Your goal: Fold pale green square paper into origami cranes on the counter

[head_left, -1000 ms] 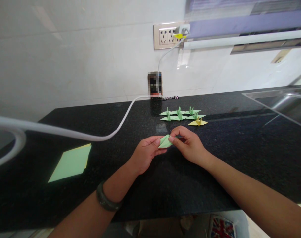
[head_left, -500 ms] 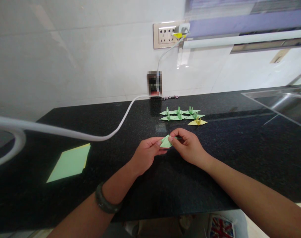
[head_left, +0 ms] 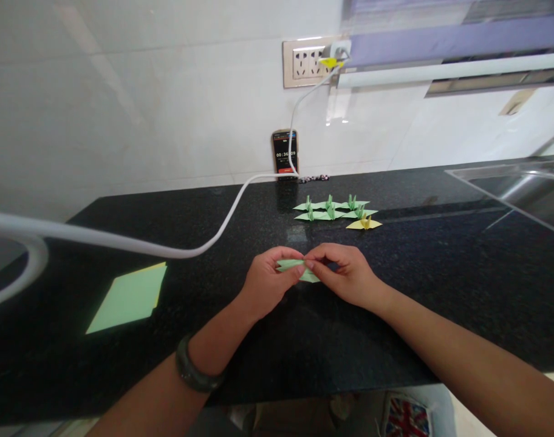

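Note:
A partly folded piece of green origami paper (head_left: 310, 277) is held above the dark counter between my two hands. My left hand (head_left: 270, 280) pinches it from the left, thumb on top. With thumb and forefinger together, my right hand (head_left: 343, 267) grips its upper right part. Fingers cover much of the paper, so its full shape is hidden. Beyond my hands stand several folded green paper cranes (head_left: 331, 212) in two rows, with one yellow paper crane (head_left: 365, 224) in front of them at the right.
A stack of green and yellow paper sheets (head_left: 129, 298) lies on the black counter (head_left: 240, 376) at the left. A white cable (head_left: 186, 252) crosses the counter. A phone showing a timer (head_left: 285, 152) leans on the wall below a socket panel (head_left: 304, 64). A sink (head_left: 523, 182) is far right.
The green paper has been turned in my fingers and now shows pointed layers to the left. My right hand has come slightly lower, and both hands' fingertips are closer together.

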Available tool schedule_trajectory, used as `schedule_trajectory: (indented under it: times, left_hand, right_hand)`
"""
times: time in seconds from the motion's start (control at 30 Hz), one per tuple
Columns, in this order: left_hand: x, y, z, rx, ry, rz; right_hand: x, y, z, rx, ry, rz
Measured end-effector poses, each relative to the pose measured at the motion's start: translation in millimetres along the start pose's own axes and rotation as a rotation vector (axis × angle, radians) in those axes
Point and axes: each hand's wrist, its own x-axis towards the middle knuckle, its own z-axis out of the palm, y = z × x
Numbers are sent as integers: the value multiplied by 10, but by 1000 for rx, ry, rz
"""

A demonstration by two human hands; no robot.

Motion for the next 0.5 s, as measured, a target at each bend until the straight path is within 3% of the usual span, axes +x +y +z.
schedule_trajectory:
  times: [0.23, 0.5]
  left_hand:
    - [10, -28, -23, 69, 27, 34]
    - [14, -39, -7, 85, 118, 81]
  right_hand:
    - [-4, 12, -1, -1, 9, 75]
    - [3, 38, 11, -51, 67, 49]
